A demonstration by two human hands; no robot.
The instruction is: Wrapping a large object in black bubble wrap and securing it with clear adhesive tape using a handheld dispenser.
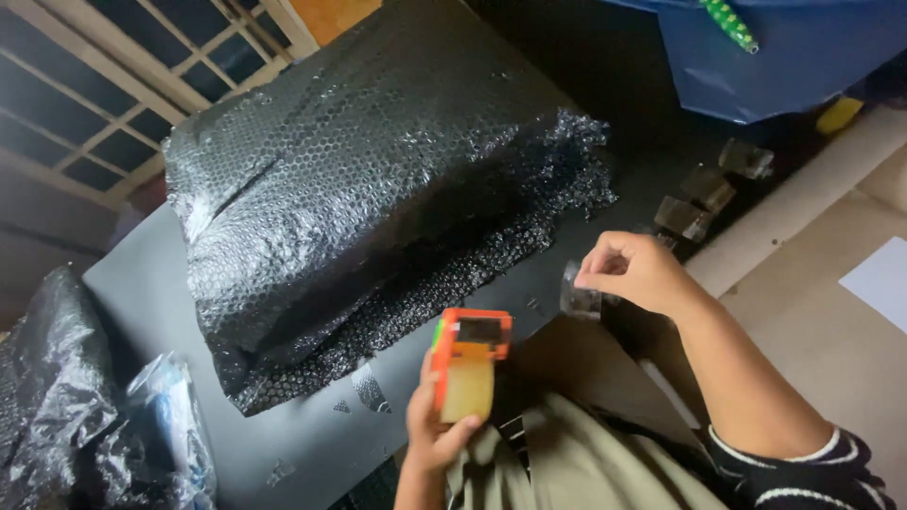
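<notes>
- An orange tape dispenser (470, 364) with a pale yellowish roll is held upright, low and near the middle.
- A short strip of clear tape (579, 297) is pinched at its top, hanging down just right of the dispenser.

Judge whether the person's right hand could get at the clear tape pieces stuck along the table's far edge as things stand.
Probably yes: the right hand already pinches one clear piece, and the tape pieces lie just beyond it with nothing between.
</notes>
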